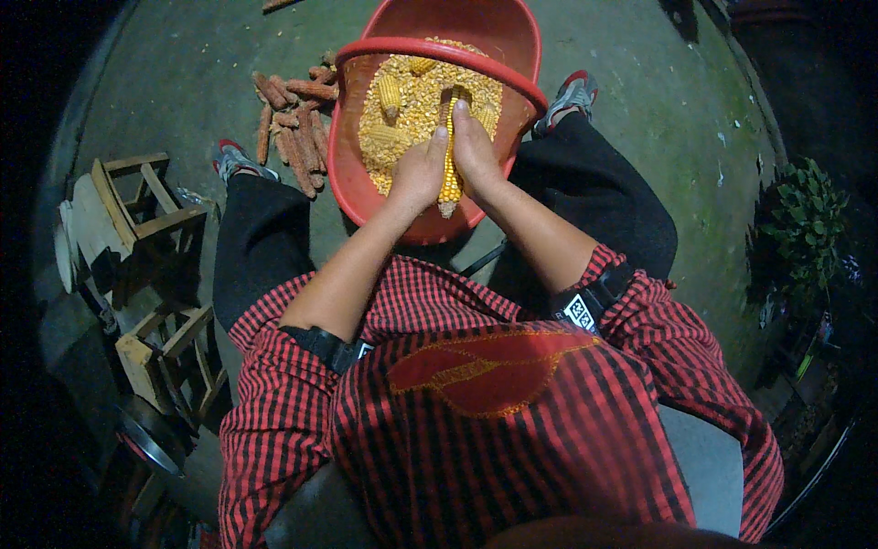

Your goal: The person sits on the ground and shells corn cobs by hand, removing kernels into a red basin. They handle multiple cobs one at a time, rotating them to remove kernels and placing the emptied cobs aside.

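Between my two hands is a dried corn cob [451, 161], partly stripped, its yellow kernels facing me and its pale end pointing toward my body. My left hand [420, 168] grips it from the left, thumb pressed along the kernels. From the right, my right hand [473, 147] holds the same cob, its thumb near the upper end. Both hands are over a red plastic basin [440, 47] with a handle-like bar across it. Loose corn kernels [425, 86] fill its middle. Several cobs with kernels on, such as one whole cob [389, 96], lie on top.
Bare reddish corn cobs [298, 130] are heaped on the concrete floor [686, 137] left of the basin. Wooden stools [147, 199] lie on their sides at the left, near a round metal pan [151, 436]. A leafy plant [806, 223] stands at the right.
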Tool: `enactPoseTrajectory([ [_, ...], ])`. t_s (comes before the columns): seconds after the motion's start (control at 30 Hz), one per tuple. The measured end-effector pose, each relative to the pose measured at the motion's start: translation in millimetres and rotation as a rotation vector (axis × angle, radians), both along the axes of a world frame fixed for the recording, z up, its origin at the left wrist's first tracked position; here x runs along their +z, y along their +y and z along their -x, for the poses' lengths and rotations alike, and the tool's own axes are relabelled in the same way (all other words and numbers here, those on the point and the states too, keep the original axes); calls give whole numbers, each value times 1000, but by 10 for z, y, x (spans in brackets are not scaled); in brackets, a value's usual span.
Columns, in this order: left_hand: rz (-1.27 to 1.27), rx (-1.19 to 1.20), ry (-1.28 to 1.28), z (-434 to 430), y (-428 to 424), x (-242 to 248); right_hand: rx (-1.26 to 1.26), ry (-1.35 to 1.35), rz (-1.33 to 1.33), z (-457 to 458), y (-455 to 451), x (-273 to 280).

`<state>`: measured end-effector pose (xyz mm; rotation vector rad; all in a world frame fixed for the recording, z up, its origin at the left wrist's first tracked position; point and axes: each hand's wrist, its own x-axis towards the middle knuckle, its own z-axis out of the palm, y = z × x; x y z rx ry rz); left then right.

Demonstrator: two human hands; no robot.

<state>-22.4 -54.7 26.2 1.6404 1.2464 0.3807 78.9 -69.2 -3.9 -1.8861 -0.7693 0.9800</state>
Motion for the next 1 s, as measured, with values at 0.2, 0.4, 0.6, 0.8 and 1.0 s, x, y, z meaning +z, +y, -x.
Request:
enactPoseTrajectory([
  [0.2, 82, 63, -70, 24, -82, -60, 19, 50, 78, 50, -58, 41],
  [0.4, -116, -51, 81, 80, -63, -76, 62, -37, 120, 61, -90, 161],
  [0.6, 130, 135, -102, 18, 19, 19, -26, 127, 74, -50, 25, 182],
  [0.8, 99, -8, -24, -40, -132, 120, -87, 102, 25, -55, 10, 47],
  [1.0, -5, 21, -4, -11, -206, 12, -26, 12, 124, -49, -38, -33],
])
